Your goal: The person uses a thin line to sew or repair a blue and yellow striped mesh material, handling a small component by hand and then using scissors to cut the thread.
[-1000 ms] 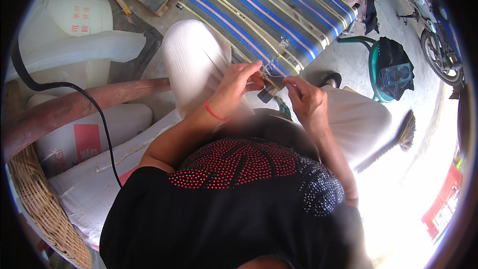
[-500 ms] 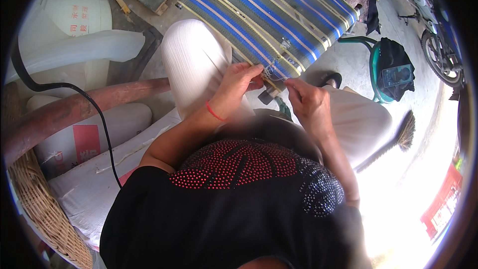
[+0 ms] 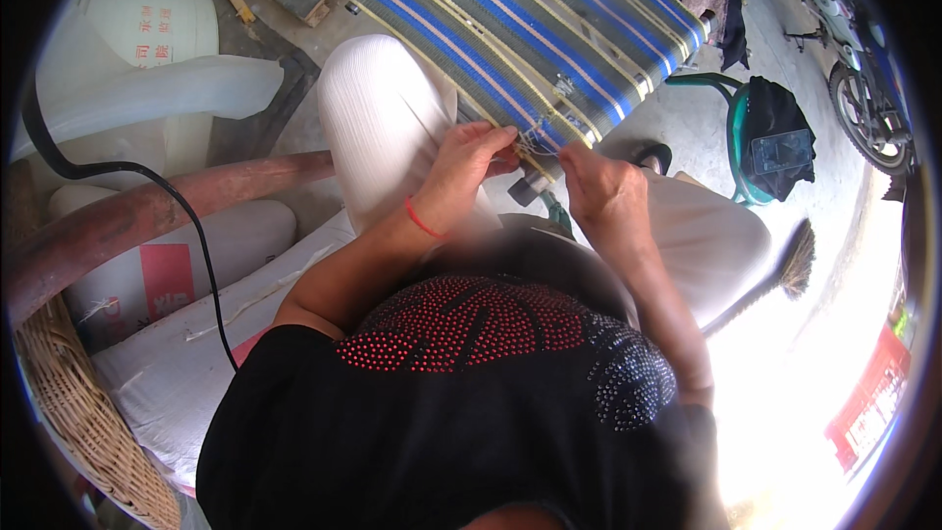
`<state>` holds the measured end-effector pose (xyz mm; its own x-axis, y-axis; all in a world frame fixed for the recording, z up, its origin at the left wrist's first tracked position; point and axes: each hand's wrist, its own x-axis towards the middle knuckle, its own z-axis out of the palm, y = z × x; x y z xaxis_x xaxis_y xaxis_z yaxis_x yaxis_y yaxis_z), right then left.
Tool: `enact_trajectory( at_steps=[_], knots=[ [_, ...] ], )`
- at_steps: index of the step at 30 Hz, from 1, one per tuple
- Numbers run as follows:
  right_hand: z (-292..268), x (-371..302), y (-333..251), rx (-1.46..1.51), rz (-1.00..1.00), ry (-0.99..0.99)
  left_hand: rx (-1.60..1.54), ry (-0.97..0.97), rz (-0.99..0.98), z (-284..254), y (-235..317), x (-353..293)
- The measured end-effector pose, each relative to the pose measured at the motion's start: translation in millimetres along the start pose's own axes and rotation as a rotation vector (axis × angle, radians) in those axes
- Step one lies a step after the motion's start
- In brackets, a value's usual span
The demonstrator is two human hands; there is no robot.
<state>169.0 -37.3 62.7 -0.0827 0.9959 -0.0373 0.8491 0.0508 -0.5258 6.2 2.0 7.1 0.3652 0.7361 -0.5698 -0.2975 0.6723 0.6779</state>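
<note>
Both hands meet at the near edge of a striped woven mat [image 3: 535, 34] that slopes away from the knees toward the far side. It's a flat, ribbed weave with blue, grey-green and pale yellow bands, and it looks stiff, like plastic strapping. The left hand [image 3: 469, 162] has its fingers curled tight, pinching the mat's edge where thin loose strands [image 3: 538, 144] stick out. The right hand [image 3: 599, 186] sits just beside it, fingers bent in on the same edge; can't tell exactly what it's gripping, the strands are too fine. There's a thin red band [image 3: 424, 220] on the left wrist.

On the left there's a big white plastic jug [image 3: 147, 59], smooth and rounded, with small red print on its far shoulder. Near it lie a rusty reddish pipe [image 3: 147, 211] with a black cable [image 3: 186, 226] draped over it, and white woven sacks [image 3: 177, 265], one with a red rectangular label. A wicker basket [image 3: 74, 412] rim curves along the near left. On the far right stands a green-framed seat with dark cloth [image 3: 770, 137], and a straw broom [image 3: 795, 260] lies nearer.
</note>
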Motion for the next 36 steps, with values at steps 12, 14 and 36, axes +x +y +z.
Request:
enact_trajectory(
  at_steps=[12, 14, 36],
  knots=[
    [14, -3, -3, -0.052, -0.071, 0.069, -0.05, 0.004, -0.022, 2, 1, 1],
    [16, -3, -1, -0.071, -0.093, 0.08, -0.058, -0.005, -0.022, 3, 2, 2],
    [29, 5, -3, -0.118, -0.178, 0.15, -0.078, -0.089, -0.031, -2, 2, 7]
  ],
)
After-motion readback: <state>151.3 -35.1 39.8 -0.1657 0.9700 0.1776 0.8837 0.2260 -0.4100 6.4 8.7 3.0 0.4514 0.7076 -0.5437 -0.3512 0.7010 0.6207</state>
